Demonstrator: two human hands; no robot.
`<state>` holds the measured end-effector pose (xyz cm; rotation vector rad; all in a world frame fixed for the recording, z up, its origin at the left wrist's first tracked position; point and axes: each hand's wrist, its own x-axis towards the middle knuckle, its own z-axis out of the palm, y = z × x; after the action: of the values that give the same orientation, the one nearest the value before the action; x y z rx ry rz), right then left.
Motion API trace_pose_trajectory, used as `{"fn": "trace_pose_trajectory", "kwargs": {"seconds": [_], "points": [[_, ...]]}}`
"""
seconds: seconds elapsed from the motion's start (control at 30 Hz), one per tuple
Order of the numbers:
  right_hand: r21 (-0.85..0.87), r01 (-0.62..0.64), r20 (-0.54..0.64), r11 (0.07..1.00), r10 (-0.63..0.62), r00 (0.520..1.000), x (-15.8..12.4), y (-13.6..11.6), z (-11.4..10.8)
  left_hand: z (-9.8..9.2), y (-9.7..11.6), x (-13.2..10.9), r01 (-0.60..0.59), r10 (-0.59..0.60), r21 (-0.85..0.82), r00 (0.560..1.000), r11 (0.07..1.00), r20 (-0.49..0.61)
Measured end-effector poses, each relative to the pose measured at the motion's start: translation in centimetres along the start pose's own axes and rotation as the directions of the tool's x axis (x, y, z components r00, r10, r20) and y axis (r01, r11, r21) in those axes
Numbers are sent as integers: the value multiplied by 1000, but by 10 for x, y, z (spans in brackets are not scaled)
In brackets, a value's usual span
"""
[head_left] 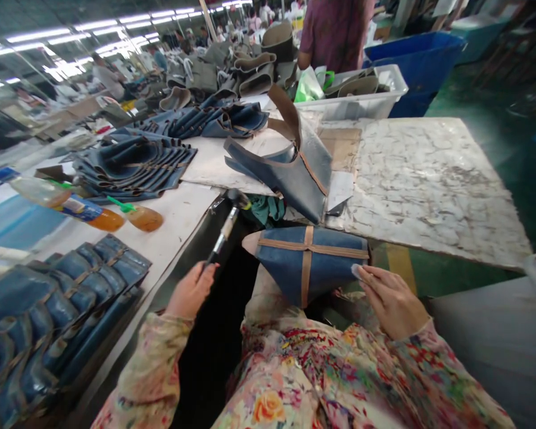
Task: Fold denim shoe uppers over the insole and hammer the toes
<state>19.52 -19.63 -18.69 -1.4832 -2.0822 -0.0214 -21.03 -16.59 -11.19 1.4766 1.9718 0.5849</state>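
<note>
Over the lap, at the edge of a long factory workbench, the right hand has its fingers curled against the right corner of a blue footwear upper, pinching that edge between fingertips and thumb; the grip is closed but small, taking only the corner. The upper lies flat across the lap, its long axis running roughly left to right, with a pale pointed end toward the left and two tan straps crossing on its face. The left hand is closed around the pale handle of a hammer, head up and pointing forward, and is not touching the upper. The hammer stands just left of the pointed end, so the right hand is the nearer to the upper (it is the only hand in contact). Beyond lie a marble slab, with a second, folded blue upper resting near its edge. Stacks of blue uppers sit at lower left, beside two plastic bottles. A co-worker in a maroon shirt stands further along.
</note>
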Motion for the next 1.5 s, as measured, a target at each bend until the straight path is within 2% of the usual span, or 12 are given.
{"fn": "trace_pose_trajectory", "kwargs": {"seconds": [0.03, 0.1, 0.17, 0.3, 0.43, 0.5, 0.7, 0.87, 1.03, 1.2, 1.37, 1.5], "points": [[4, -12, -11, 1000, 12, 1000, -1, -2, 1, 15, 3, -12, -11, 28, -113, 989, 994, 147], [8, -27, -16, 1000, 27, 1000, -1, -3, 4, 40, 13, -31, 2, 74, -213, 934, 977, 350], [17, -29, 1, 999, 29, 1000, 0, -3, 4, 53, 26, -43, 5, 111, -264, 899, 965, 425], [24, -49, 10, 999, 49, 999, 1, -2, 3, 56, 41, -45, -110, 207, -291, 922, 950, 327], [29, -50, -1, 998, 50, 999, 1, -4, 3, 62, 32, -37, -251, 213, 56, 904, 966, 370], [30, -44, -2, 999, 44, 999, 1, -4, 2, 66, 26, -35, -272, 200, 134, 896, 953, 397], [19, -41, -4, 999, 41, 999, 1, -4, 2, 61, 19, -39, -300, 280, 27, 916, 954, 286], [33, -63, 0, 997, 63, 998, 0, -4, 3, 65, 13, -40, -312, 238, 138, 890, 940, 390], [37, -74, 4, 997, 74, 997, 1, -6, 1, 62, 16, -44, -294, 268, 63, 927, 954, 262], [27, -75, -18, 997, 76, 997, 4, -7, 1, 64, 15, -41, -253, 186, 147, 913, 956, 363], [10, -56, -5, 998, 56, 998, 1, -11, 0, 68, 27, -41, -289, 274, 3, 911, 957, 307], [14, -68, -16, 998, 68, 998, -2, -16, -2, 80, 37, -38, -384, 296, 123, 848, 915, 440]]}}
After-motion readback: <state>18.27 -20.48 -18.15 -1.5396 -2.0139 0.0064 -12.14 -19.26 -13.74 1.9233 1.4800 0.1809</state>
